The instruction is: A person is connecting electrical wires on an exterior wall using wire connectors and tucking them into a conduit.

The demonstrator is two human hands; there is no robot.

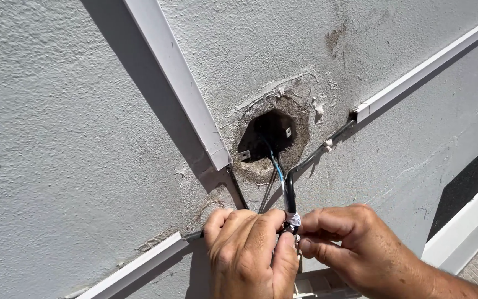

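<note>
A bundle of thin wires (283,182), black and blue, comes out of a rough round hole (268,138) in a grey plastered wall. Their ends meet in a joint wrapped in white tape (293,220) just below the hole. My left hand (248,252) is closed around the joint from the left, fingers curled over it. My right hand (355,243) pinches the taped joint from the right with thumb and forefinger. A black cable (322,149) runs from the joint up to the right.
White plastic cable trunking runs on the wall: one strip (178,77) from the top down to the hole, one (427,69) at the upper right, one (134,268) at the lower left. A white ledge (466,232) and paved ground lie at the lower right.
</note>
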